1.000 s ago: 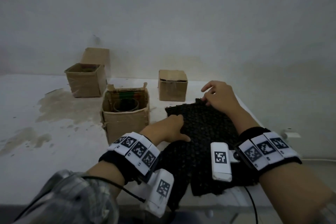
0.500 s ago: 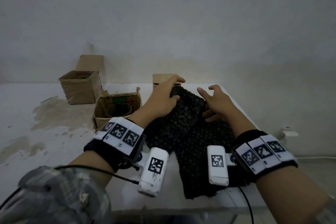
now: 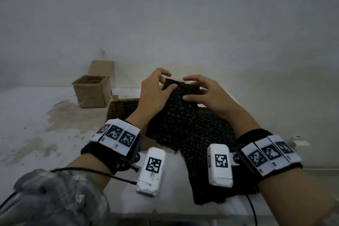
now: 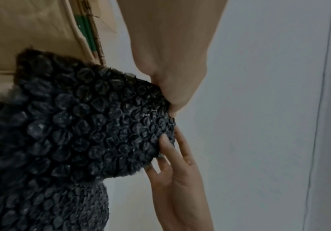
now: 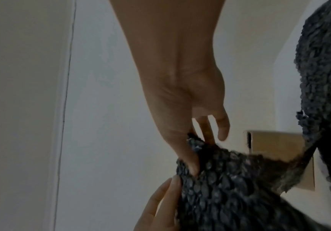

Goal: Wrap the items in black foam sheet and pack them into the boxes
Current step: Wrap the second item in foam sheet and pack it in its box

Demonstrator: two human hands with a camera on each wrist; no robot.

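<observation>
As left hand (image 3: 153,97) and right hand (image 3: 209,97) pinch black foam sheet (image 3: 189,130), near box (image 3: 118,109) obscured (contents unclear).

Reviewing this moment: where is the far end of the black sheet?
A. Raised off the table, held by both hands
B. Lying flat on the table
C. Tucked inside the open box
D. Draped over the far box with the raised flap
A: the left hand and the right hand both pinch the far edge of the black sheet up in the air, while its near end lies on the table.
</observation>
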